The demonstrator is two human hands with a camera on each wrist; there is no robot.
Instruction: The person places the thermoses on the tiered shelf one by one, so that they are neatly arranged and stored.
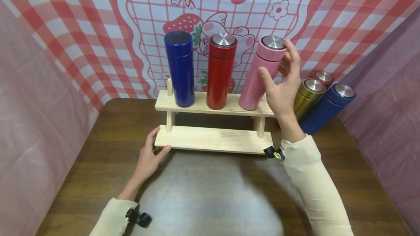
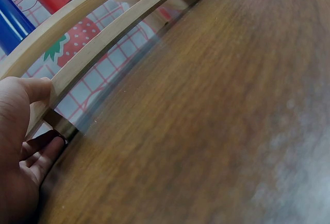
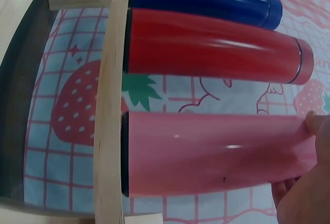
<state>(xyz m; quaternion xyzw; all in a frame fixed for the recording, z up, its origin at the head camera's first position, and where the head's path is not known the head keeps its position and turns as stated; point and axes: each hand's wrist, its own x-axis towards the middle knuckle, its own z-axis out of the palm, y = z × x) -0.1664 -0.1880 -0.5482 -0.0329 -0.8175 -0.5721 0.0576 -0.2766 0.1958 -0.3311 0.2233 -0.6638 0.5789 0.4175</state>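
Note:
On the upper tier of a two-tier wooden rack (image 1: pixel 210 139) stand a blue thermos (image 1: pixel 182 72), a red thermos (image 1: pixel 221 75) and a pink thermos (image 1: pixel 259 72). My right hand (image 1: pixel 283 86) grips the pink thermos near its top, thumb in front and fingers round the right side. In the right wrist view the base of the pink thermos (image 3: pixel 216 154) meets the upper board. The left end of the lower board is held by my left hand (image 1: pixel 149 157), thumb at the front edge. The left wrist view shows the thumb over the board (image 2: pixel 93 49) and fingers under it.
Right of the rack, a gold thermos (image 1: pixel 306 97), another blue thermos (image 1: pixel 329 106) and another red thermos (image 1: pixel 323 77) stand close together on the brown wooden table (image 1: pixel 108 137). A strawberry-patterned cloth (image 1: pixel 147 46) hangs behind, with pink curtains (image 1: pixel 42 101) at the sides.

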